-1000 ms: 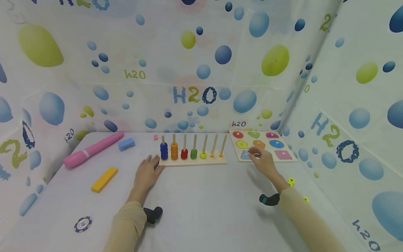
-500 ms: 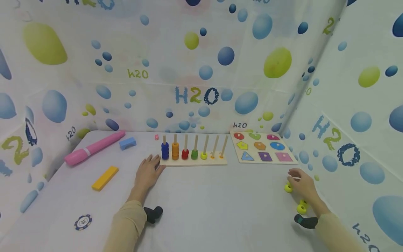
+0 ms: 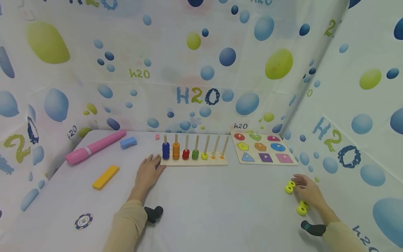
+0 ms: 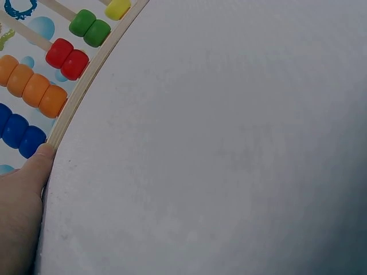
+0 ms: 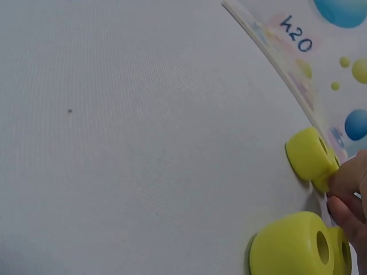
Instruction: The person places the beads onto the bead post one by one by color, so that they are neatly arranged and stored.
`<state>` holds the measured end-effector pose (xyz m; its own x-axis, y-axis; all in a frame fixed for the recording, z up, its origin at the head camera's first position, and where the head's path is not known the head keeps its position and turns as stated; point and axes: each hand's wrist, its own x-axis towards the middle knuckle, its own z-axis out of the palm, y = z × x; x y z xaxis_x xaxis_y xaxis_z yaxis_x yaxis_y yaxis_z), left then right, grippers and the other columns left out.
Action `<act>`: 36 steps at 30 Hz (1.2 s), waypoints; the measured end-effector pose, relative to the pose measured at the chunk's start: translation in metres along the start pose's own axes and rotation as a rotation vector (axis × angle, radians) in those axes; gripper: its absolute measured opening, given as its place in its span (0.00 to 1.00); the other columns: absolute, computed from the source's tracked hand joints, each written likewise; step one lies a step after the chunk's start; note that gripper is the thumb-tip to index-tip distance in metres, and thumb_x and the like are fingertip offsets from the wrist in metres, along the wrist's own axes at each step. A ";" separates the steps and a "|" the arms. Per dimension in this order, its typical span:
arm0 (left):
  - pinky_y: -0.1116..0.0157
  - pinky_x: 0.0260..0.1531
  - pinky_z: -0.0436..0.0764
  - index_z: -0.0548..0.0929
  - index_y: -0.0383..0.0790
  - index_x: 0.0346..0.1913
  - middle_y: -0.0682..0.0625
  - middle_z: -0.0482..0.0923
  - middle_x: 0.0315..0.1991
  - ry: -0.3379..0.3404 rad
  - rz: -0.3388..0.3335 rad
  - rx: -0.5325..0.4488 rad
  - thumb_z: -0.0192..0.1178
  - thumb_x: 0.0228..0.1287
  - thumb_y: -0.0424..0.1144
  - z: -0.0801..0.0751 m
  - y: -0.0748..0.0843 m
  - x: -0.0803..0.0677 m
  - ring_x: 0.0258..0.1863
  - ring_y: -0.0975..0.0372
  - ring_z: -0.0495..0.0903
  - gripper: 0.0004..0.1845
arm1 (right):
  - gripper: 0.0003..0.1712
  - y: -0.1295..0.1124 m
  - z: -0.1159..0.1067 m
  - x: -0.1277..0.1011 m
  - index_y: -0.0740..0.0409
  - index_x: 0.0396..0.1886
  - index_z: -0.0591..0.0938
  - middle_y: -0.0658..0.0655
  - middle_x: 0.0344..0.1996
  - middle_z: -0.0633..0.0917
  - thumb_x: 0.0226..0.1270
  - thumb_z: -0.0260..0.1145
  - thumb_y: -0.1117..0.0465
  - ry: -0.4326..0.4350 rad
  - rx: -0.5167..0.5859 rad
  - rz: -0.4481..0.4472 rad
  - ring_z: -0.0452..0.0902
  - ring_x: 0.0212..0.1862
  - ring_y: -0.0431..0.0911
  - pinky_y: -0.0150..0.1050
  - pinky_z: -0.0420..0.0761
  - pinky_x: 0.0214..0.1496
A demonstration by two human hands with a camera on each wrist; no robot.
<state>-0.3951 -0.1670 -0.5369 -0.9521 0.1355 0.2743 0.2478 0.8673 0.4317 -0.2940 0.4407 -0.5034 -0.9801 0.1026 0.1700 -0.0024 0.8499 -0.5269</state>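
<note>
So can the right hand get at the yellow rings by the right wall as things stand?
Probably yes. The right hand is already at the yellow rings, its fingertips touching one, and nothing lies between them on the table.

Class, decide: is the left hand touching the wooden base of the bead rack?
Touching. The left wrist view shows the left hand with a fingertip pressed against the corner of the base, no gap between them.
</note>
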 end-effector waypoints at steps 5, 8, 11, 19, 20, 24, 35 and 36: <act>0.48 0.69 0.49 0.69 0.31 0.65 0.38 0.67 0.65 0.005 0.009 0.003 0.54 0.68 0.51 -0.002 0.003 -0.001 0.68 0.43 0.56 0.31 | 0.24 -0.001 0.006 0.003 0.68 0.59 0.70 0.70 0.50 0.80 0.61 0.57 0.71 0.010 0.001 -0.022 0.74 0.53 0.64 0.56 0.77 0.53; 0.48 0.69 0.49 0.69 0.31 0.65 0.37 0.67 0.64 0.008 0.012 0.002 0.54 0.68 0.51 -0.003 0.003 -0.001 0.68 0.42 0.56 0.31 | 0.23 -0.002 0.007 0.004 0.68 0.58 0.70 0.70 0.49 0.80 0.61 0.58 0.71 0.019 -0.007 -0.028 0.75 0.52 0.64 0.56 0.77 0.53; 0.47 0.69 0.49 0.69 0.31 0.65 0.37 0.67 0.65 0.008 0.010 -0.002 0.54 0.68 0.51 -0.003 0.003 -0.001 0.68 0.42 0.56 0.31 | 0.23 -0.005 0.004 0.005 0.68 0.59 0.70 0.70 0.49 0.80 0.64 0.60 0.68 0.035 -0.006 -0.034 0.75 0.51 0.64 0.55 0.78 0.52; 0.47 0.69 0.49 0.69 0.31 0.65 0.38 0.66 0.65 -0.010 -0.011 0.005 0.54 0.68 0.50 -0.003 0.002 -0.005 0.68 0.43 0.55 0.31 | 0.24 -0.045 0.007 0.020 0.67 0.58 0.71 0.68 0.50 0.80 0.65 0.63 0.63 0.141 0.073 -0.086 0.75 0.52 0.60 0.49 0.78 0.52; 0.47 0.69 0.49 0.68 0.31 0.65 0.37 0.66 0.65 -0.012 -0.011 0.002 0.54 0.68 0.50 -0.003 0.002 -0.005 0.68 0.42 0.55 0.31 | 0.23 -0.053 0.009 0.024 0.66 0.58 0.71 0.67 0.49 0.80 0.65 0.63 0.64 0.152 0.087 -0.099 0.75 0.53 0.60 0.48 0.78 0.52; 0.47 0.69 0.49 0.68 0.31 0.65 0.37 0.66 0.65 -0.007 -0.012 -0.002 0.54 0.69 0.51 -0.004 0.003 -0.005 0.68 0.42 0.55 0.31 | 0.22 -0.093 0.020 0.043 0.66 0.57 0.72 0.65 0.49 0.79 0.64 0.64 0.66 0.189 0.149 -0.182 0.76 0.52 0.58 0.46 0.79 0.52; 0.47 0.69 0.49 0.69 0.31 0.65 0.38 0.66 0.65 0.002 -0.004 -0.009 0.54 0.68 0.51 -0.003 0.004 -0.003 0.68 0.43 0.55 0.31 | 0.22 -0.212 0.055 0.084 0.66 0.53 0.75 0.62 0.47 0.81 0.58 0.67 0.73 0.235 0.251 -0.459 0.78 0.51 0.52 0.43 0.80 0.52; 0.47 0.69 0.49 0.69 0.31 0.65 0.38 0.66 0.65 0.003 -0.002 -0.011 0.54 0.68 0.51 -0.002 0.004 -0.004 0.68 0.43 0.55 0.31 | 0.22 -0.220 0.059 0.087 0.66 0.53 0.75 0.62 0.47 0.81 0.58 0.67 0.73 0.233 0.263 -0.484 0.78 0.51 0.52 0.42 0.80 0.52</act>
<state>-0.3904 -0.1654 -0.5343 -0.9520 0.1321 0.2763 0.2478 0.8625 0.4413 -0.3906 0.2324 -0.4217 -0.7861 -0.1278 0.6048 -0.5158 0.6748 -0.5278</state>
